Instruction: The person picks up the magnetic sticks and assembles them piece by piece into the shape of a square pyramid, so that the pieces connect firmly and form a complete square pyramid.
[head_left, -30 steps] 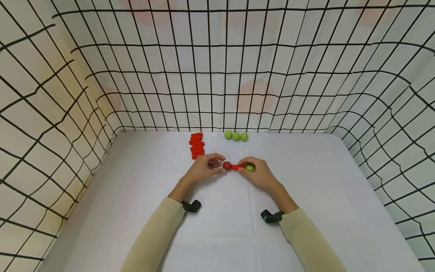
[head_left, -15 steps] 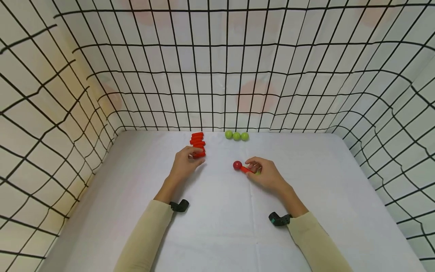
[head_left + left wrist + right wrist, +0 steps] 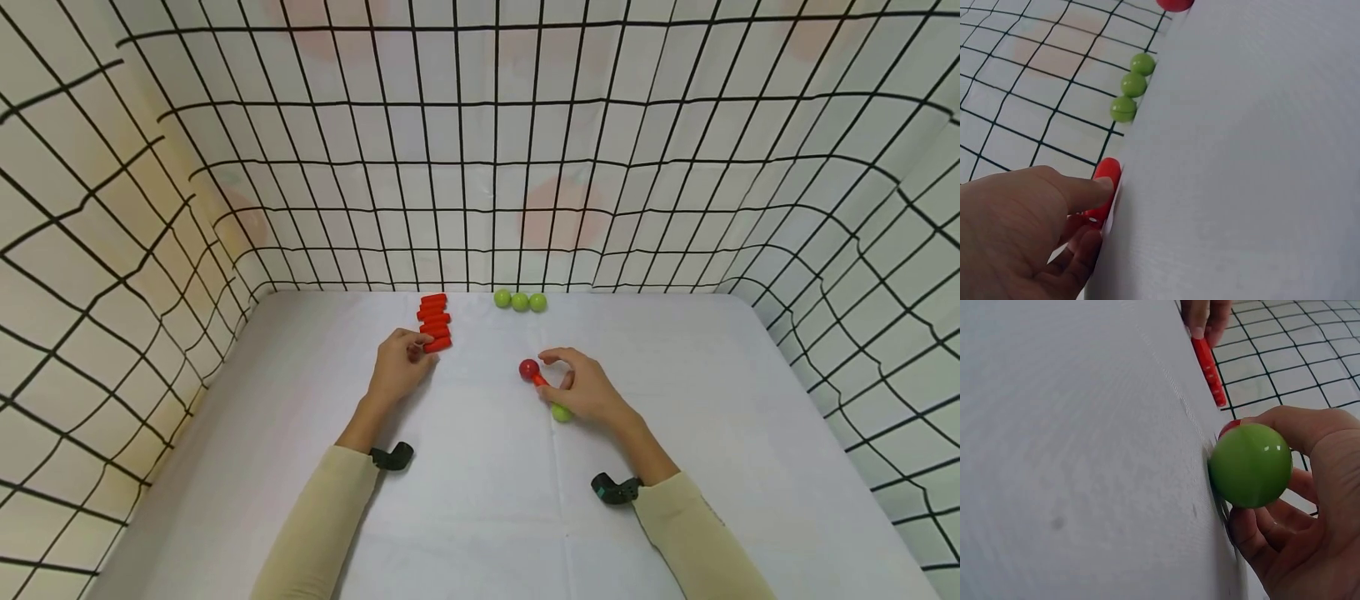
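My left hand (image 3: 397,364) pinches the nearest of several red sticks (image 3: 437,343) near its left end. In the left wrist view the thumb lies on that red stick (image 3: 1109,170) with fingers below it. My right hand (image 3: 588,393) holds a joined piece by its short red stick (image 3: 540,380), thumb against it. A dark red ball (image 3: 528,369) caps its far end and a green ball (image 3: 561,412) its near end, partly behind the thumb. Seen from the right wrist, the green ball (image 3: 1250,465) covers most of the piece.
More red sticks (image 3: 433,310) lie stacked in a column beyond my left hand. Three green balls (image 3: 521,302) sit in a row at the back of the white-covered table (image 3: 480,500). A black wire grid (image 3: 480,162) walls the back and sides.
My left hand has left the red ball and moved left to the red sticks. The ball-and-stick piece has shifted right and turned, its green end swinging toward me in my right hand.
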A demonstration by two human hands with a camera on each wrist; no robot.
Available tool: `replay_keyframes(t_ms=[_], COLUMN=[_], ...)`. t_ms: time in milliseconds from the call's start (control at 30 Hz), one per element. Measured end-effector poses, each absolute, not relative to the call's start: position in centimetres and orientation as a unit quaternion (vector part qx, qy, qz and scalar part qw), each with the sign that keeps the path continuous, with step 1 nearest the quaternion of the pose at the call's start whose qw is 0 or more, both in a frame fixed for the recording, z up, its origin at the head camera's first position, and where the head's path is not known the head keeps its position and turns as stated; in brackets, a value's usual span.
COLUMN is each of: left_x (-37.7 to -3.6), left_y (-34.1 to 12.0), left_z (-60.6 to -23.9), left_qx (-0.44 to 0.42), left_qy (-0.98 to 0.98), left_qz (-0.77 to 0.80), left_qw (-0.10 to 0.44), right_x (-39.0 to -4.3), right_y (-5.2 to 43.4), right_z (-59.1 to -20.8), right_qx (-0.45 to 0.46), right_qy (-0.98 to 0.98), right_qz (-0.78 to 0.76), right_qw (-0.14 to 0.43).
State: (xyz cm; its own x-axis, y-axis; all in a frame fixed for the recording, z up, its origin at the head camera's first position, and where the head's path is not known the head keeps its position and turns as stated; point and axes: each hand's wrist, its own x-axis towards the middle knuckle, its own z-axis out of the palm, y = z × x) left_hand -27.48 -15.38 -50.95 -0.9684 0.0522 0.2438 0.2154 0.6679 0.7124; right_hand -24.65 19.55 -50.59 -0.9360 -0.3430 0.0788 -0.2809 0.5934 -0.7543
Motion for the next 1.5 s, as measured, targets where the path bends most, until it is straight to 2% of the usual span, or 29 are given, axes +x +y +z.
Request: replay_keyframes(t_ms=[433, 833, 1200, 1500], left_x=[-27.4, -27.5, -28.0, -28.6], left_y=[-15.4, -14.7, -11.5, -8.0], left_z=[-51.2, -51.5, -51.2, -51.4], left_qx=[-0.071, -0.134, -0.169, -0.2], left_qy=[-0.908, -0.883, -0.867, -0.863], left_qz=[-0.405, -0.445, -0.468, -0.464], left_qw=[0.079, 0.056, 0.023, -0.002], right_x=[-25.1, -25.4, -25.8, -25.6], right_y=[19.1, 19.1, 18.2, 18.5], right_z=[-50.7, -51.3, -51.8, -51.7], right_qx=[-0.155, -0.097, -0.074, -0.056], right_qy=[0.896, 0.883, 0.849, 0.853], right_qz=[-0.412, -0.459, -0.522, -0.518], right_qw=[0.057, 0.01, 0.034, 0.027])
